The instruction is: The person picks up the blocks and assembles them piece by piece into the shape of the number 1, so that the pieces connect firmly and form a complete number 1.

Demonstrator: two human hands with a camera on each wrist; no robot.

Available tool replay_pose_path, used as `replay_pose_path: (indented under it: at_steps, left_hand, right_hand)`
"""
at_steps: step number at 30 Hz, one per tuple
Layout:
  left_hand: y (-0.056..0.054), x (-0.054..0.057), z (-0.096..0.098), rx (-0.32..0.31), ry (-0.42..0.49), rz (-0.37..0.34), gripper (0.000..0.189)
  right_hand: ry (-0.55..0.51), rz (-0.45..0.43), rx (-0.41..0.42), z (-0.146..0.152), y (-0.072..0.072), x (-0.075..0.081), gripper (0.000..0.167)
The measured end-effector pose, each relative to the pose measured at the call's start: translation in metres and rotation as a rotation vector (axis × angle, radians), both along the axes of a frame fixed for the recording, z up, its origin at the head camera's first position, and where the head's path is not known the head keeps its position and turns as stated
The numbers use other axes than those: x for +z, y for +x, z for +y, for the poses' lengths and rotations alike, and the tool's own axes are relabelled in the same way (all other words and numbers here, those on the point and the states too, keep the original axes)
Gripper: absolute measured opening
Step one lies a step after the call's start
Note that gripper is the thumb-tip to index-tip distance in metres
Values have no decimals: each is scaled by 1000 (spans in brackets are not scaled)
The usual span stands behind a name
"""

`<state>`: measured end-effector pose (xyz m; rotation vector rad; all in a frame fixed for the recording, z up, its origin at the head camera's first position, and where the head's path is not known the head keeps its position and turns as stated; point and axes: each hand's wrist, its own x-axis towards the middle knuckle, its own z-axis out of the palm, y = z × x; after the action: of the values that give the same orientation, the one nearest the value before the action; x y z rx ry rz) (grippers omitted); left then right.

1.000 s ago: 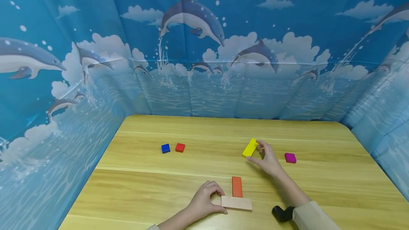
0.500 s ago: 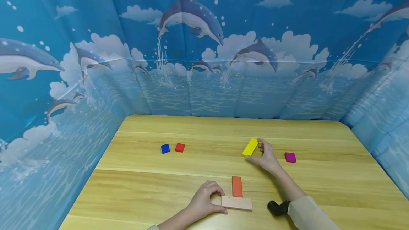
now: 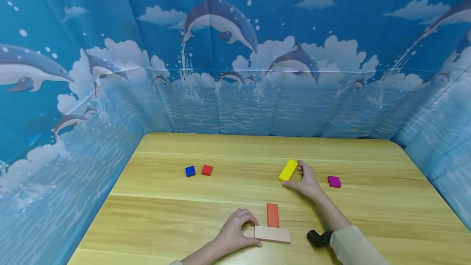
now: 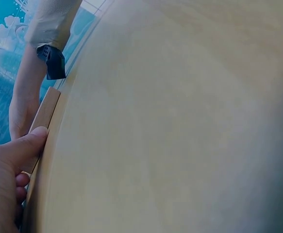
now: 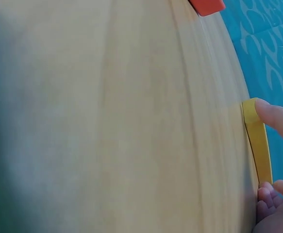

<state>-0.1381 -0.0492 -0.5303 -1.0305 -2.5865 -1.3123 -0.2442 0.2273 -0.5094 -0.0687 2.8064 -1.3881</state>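
Observation:
Near the front of the table, my left hand (image 3: 237, 230) grips the left end of a flat, plain wooden block (image 3: 272, 234), thumb on its near edge and fingers at the far edge. Just behind that block lies an orange-red block (image 3: 272, 215), end-on to it. Farther back, my right hand (image 3: 308, 181) holds a long yellow block (image 3: 288, 170) lengthwise, thumb at the near end and fingers at the far end. In the right wrist view the yellow block (image 5: 258, 141) shows slanted between thumb and fingers. The plain block (image 4: 45, 109) appears under the thumb in the left wrist view.
To the right lies a small magenta block (image 3: 334, 181). A blue block (image 3: 190, 171) and a red block (image 3: 207, 170) sit side by side at the back left. A black device (image 3: 318, 239) is on the right wrist. A dolphin-print curtain (image 3: 235, 105) surrounds the table.
The black device and right sleeve have shifted slightly left. Both hands stay where they were, on the same two blocks.

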Motion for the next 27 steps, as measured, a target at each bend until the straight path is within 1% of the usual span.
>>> replay_pose_path:
  at_steps: [4,8,17,23,27]
  left_hand:
    - [0,0,0,-8,11,0,35]
    - [-1,0,-1,-21,19,16,34]
    - [-2,1,-3,-34,16,20,33]
    - [-3,2,-3,-37,18,-11,31]
    - [-3,2,-3,-33,21,-7,31]
  right_hand:
    - [5,2,2,1,-1,0,101]
    - [10,0,0,0,-1,0,101]
    - [9,-34,-20,-1,0,3,102]
    - [10,-33,-22,-2,1,6,101]
    - [6,-34,-23,-3,1,7,98]
